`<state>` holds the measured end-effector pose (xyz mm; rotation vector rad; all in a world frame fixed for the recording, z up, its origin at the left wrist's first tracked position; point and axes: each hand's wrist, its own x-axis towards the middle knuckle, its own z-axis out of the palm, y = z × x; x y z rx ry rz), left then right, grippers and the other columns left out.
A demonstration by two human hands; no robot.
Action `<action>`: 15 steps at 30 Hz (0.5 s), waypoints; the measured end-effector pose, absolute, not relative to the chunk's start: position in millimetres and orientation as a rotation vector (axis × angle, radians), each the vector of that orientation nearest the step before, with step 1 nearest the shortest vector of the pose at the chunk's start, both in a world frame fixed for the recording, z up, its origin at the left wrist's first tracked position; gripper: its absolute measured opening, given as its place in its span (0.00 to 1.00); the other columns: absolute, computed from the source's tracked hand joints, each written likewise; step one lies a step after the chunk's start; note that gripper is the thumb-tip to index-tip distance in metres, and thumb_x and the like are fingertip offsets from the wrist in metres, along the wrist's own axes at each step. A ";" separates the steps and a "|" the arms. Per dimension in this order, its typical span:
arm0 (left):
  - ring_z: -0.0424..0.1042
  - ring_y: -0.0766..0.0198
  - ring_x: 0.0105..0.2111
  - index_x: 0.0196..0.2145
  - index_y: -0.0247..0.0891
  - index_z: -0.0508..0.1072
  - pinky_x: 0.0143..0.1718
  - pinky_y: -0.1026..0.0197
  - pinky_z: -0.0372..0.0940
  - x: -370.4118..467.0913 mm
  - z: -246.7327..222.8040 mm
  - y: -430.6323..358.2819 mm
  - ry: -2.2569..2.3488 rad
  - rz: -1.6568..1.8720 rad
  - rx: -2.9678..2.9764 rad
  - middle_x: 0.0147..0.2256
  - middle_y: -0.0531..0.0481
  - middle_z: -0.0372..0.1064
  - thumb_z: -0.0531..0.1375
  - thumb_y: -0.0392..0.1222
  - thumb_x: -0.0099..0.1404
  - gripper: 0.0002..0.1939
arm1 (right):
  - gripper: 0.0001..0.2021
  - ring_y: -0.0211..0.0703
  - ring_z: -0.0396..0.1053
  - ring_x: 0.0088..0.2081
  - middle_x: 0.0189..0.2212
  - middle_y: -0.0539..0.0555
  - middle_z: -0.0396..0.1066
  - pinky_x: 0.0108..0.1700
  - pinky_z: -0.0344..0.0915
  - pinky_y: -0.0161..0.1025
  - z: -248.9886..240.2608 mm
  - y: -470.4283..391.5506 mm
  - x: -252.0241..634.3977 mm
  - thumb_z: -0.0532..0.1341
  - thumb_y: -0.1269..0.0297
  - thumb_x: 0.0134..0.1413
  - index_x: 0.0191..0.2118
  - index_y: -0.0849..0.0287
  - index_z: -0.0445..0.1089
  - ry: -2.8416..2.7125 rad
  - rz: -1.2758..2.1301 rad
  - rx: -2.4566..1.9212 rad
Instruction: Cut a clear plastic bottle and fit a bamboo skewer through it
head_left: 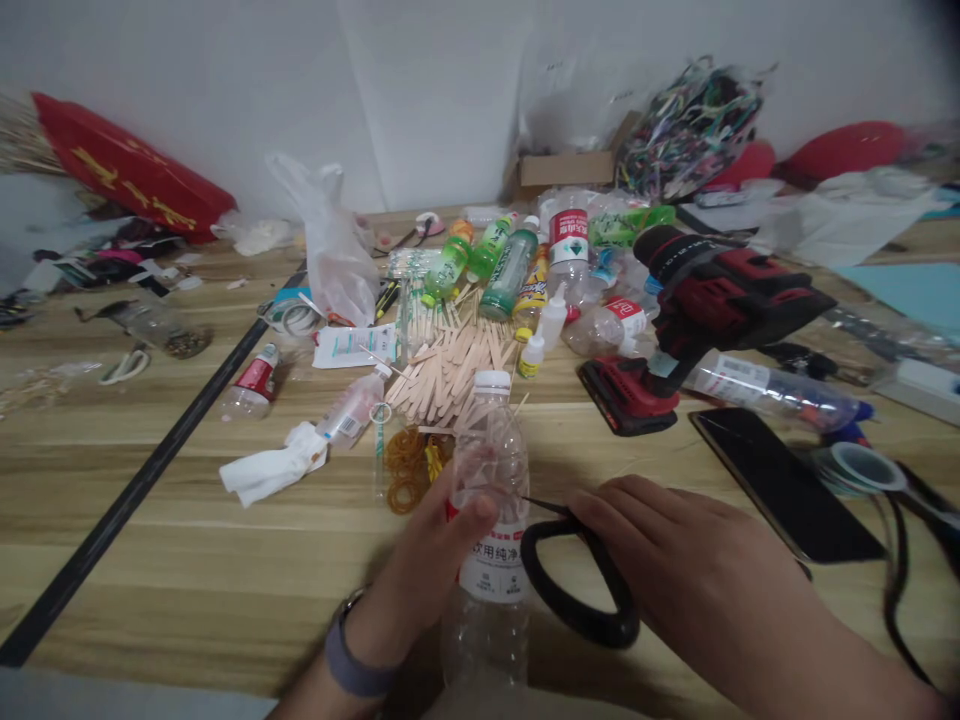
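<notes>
Near the front edge of the counter (225,580), midway between its left and right corners, we have the clear bottle (495,560), its white cap (492,380) on. Long axis close to upright, cap end up, base toward the front edge. It lies between the two hands: to the right of the left hand, to the left of the right.

Left hand (424,545) is the nearer, in contact: fingers closed around the upper body, thumb across the front just above the label. Right hand (675,560) is closed on the black-handled scissors (615,610), blades pointing left across the bottle's axis. Tip at the bottle's right wall, above the label; whether it has pierced the plastic, we cannot tell.

Around these: rubber bands (405,455) just left of the bottle, wooden sticks (442,380) spread beyond it toward the back edge. Right of the sticks, a red-and-black drill (720,290); a dark phone (787,485) lies flat nearer the right edge.
</notes>
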<state>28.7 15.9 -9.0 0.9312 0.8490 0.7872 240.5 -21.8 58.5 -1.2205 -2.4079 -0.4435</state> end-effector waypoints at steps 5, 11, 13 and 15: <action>0.72 0.45 0.55 0.62 0.42 0.68 0.58 0.46 0.64 25.5 -12.4 13.9 0.853 0.822 1.044 0.54 0.41 0.75 0.67 0.61 0.61 0.37 | 0.18 0.41 0.73 0.21 0.22 0.48 0.73 0.21 0.61 0.38 57.4 -18.7 239.1 0.46 0.75 0.66 0.31 0.56 0.69 -2.307 -0.046 -1.338; 0.73 0.46 0.53 0.60 0.43 0.70 0.57 0.46 0.64 27.9 -3.4 13.5 0.929 0.831 1.088 0.52 0.42 0.76 0.67 0.58 0.62 0.33 | 0.14 0.39 0.71 0.20 0.22 0.48 0.73 0.23 0.60 0.35 51.6 -18.7 239.1 0.50 0.74 0.67 0.31 0.56 0.67 -2.284 0.158 -1.384; 0.73 0.47 0.52 0.57 0.42 0.72 0.55 0.48 0.66 31.5 3.5 14.0 0.930 0.797 1.049 0.50 0.43 0.77 0.66 0.56 0.64 0.28 | 0.14 0.42 0.71 0.21 0.22 0.50 0.71 0.24 0.57 0.38 46.1 -20.1 239.2 0.49 0.80 0.61 0.33 0.57 0.68 -2.380 -0.159 -1.338; 0.74 0.49 0.50 0.55 0.43 0.74 0.54 0.50 0.67 35.3 9.2 14.2 0.916 0.772 1.044 0.48 0.44 0.78 0.65 0.54 0.65 0.23 | 0.15 0.45 0.70 0.24 0.23 0.52 0.71 0.26 0.55 0.41 40.8 -20.8 239.6 0.49 0.83 0.56 0.34 0.58 0.67 -2.435 -0.440 -1.258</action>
